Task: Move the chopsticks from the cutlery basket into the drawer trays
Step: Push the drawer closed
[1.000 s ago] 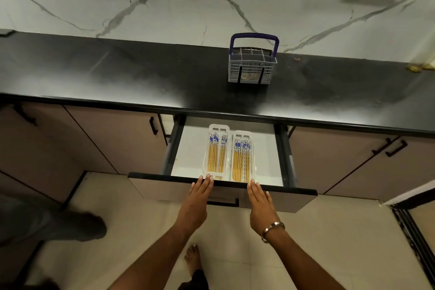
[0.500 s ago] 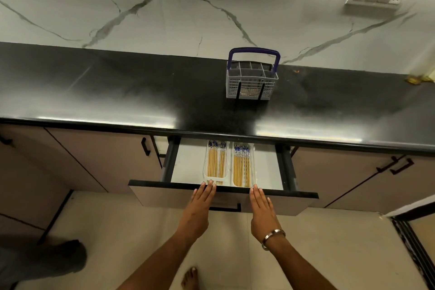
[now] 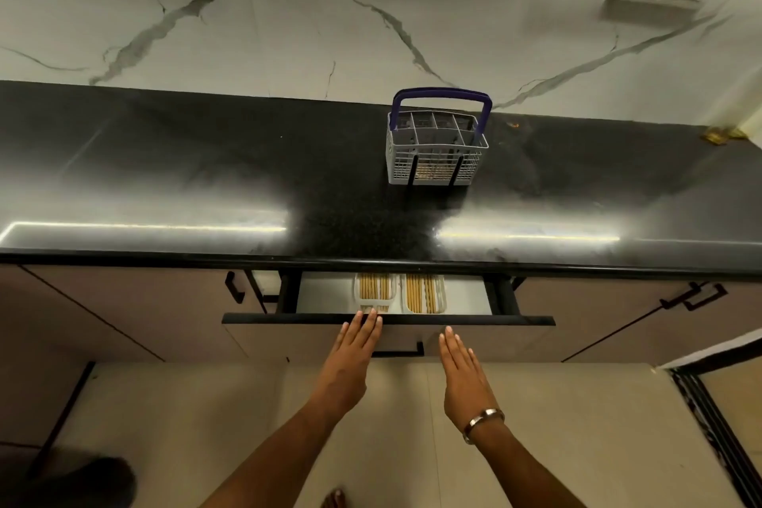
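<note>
Since the earlier frames, the drawer (image 3: pixel 387 319) has been sliding inward, and now only a narrow strip of its interior is showing below the worktop (image 3: pixel 206 177) edge. We are keeping both hands flat, fingers straight and pressed together, holding nothing. Our left hand (image 3: pixel 350 359) is resting against the drawer front, its fingertips (image 3: pixel 365 318) reaching the black top rim. Our right hand (image 3: pixel 462 375) is sitting slightly lower; we cannot tell whether it is touching the panel. A metal bangle (image 3: pixel 482 421) is circling the right wrist.

Inside the drawer, two white trays are lying side by side: the left tray (image 3: pixel 358 303) and the right tray (image 3: pixel 443 299). Each is holding a row of chopsticks (image 3: pixel 420 293) lying lengthwise, their far ends hidden under the worktop.

On the worktop, the cutlery basket (image 3: pixel 435 155) is standing upright near the marble wall (image 3: pixel 288 12), its blue handle (image 3: pixel 441 93) raised. Something pale is showing through its front mesh; we cannot tell what it is.
</note>
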